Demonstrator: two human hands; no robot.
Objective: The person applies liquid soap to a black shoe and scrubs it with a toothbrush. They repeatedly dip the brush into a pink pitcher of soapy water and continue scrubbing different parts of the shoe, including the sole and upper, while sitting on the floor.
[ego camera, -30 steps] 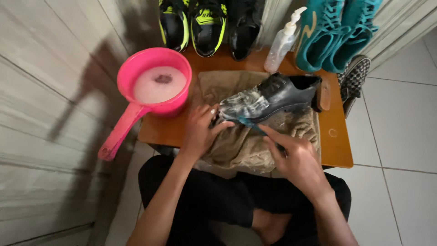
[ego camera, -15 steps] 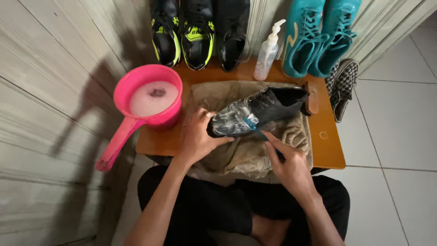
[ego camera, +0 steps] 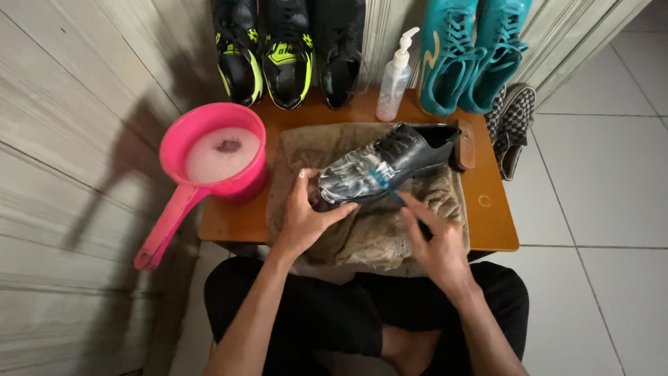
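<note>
A soapy black shoe (ego camera: 390,161) is steadied at its toe by the left hand (ego camera: 306,216) on a brown towel (ego camera: 362,230) covering the worktop (ego camera: 494,216). A blue brush (ego camera: 390,189) is gripped in the closed fingers (ego camera: 417,209) of the right hand (ego camera: 435,240) and pressed against the shoe's side.

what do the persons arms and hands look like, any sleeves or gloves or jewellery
Both forearms are bare as far as the frame shows, with no sleeves in view. The left hand and right hand wear no gloves, and no rings, watch or bracelet are visible. Fingernails look short and plain.
</note>
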